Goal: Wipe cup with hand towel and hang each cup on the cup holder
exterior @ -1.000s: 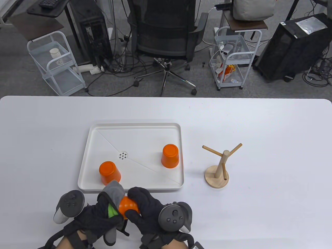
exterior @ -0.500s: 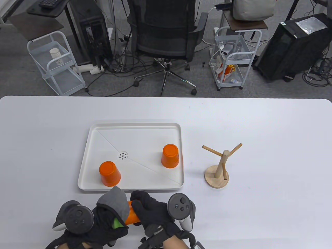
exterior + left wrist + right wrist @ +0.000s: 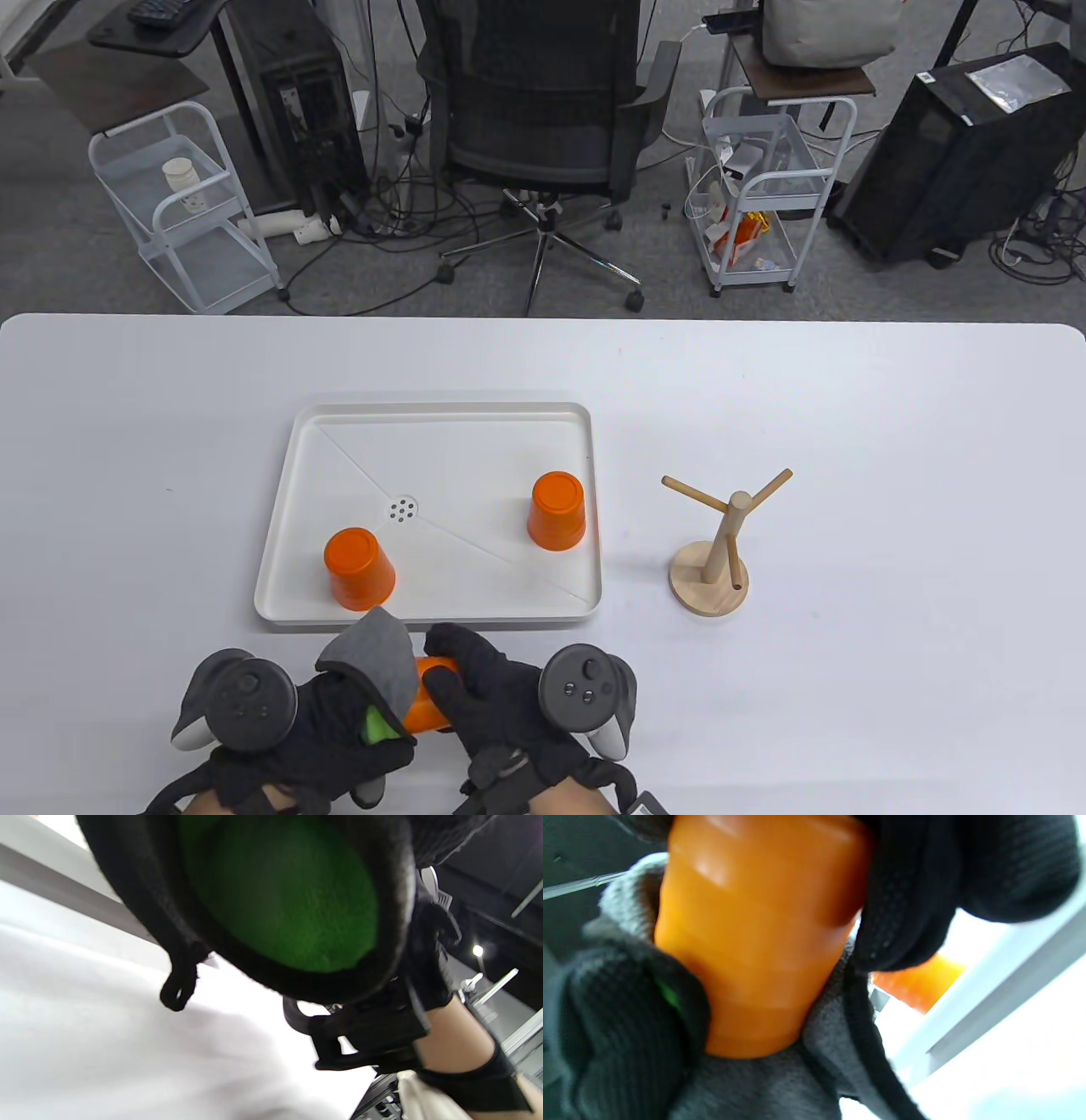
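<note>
Near the table's front edge, my right hand (image 3: 462,688) grips an orange cup (image 3: 424,709) lying sideways. My left hand (image 3: 339,722) holds a grey-and-green hand towel (image 3: 377,658) wrapped over the cup's open end. In the right wrist view the orange cup (image 3: 755,933) fills the frame, its mouth buried in the grey towel (image 3: 763,1082). The left wrist view shows the towel's green side (image 3: 280,891) close up. Two more orange cups (image 3: 359,567) (image 3: 557,511) stand upside down in the white tray (image 3: 441,416). The wooden cup holder (image 3: 721,543) stands bare to the tray's right.
Beyond the table's far edge are an office chair (image 3: 543,110), two white wire carts (image 3: 187,204) (image 3: 759,191) and computer towers. The tray's front rim lies just ahead of my hands.
The right hand has turned the cup within the towel, its tracker swinging up and right, then back a little. The left hand's tracker shifted right. Tray cups and holder have not moved.
</note>
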Motion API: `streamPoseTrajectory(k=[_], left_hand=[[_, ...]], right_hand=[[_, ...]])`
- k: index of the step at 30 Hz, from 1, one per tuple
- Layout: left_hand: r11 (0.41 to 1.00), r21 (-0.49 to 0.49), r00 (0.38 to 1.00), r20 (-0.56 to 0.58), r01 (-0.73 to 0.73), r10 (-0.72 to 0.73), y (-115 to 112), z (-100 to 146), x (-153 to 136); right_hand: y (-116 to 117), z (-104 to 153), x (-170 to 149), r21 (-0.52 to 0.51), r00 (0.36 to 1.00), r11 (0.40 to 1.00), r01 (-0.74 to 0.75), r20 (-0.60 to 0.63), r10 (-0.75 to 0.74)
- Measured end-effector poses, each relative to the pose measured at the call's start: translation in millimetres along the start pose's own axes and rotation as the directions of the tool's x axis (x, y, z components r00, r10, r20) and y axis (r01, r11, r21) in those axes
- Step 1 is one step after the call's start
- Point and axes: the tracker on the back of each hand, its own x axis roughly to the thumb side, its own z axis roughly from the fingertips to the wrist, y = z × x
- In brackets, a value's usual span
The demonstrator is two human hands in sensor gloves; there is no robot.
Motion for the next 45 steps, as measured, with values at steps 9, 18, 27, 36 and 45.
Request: streamPoseTrajectory(k=[9,18,27,36,45], left_hand=[[0.979,0.021,0.979,0.007,-0.203,0.203,6,2,-14],[0.954,0.04,0.954,0.001,-0.298,0.298,9,3,-22],[0.951,0.074,0.953,-0.019,-0.301,0.303,11,5,-22],[0.954,0.103,0.957,-0.041,-0.281,0.286,13,7,-23],[0.933,0.179,0.941,-0.071,-0.313,0.33,19,14,-30]], right_hand=[[5,2,16,0.01,0.963,0.984,-0.177,0.207,0.171],[9,5,27,-0.011,0.903,0.955,-0.296,0.322,0.284],[8,6,35,-0.063,0.846,0.922,-0.383,0.377,0.377],[5,6,46,-0.132,0.773,0.87,-0.476,0.409,0.485],[-29,5,66,-0.251,0.777,0.853,-0.457,0.353,0.521]])
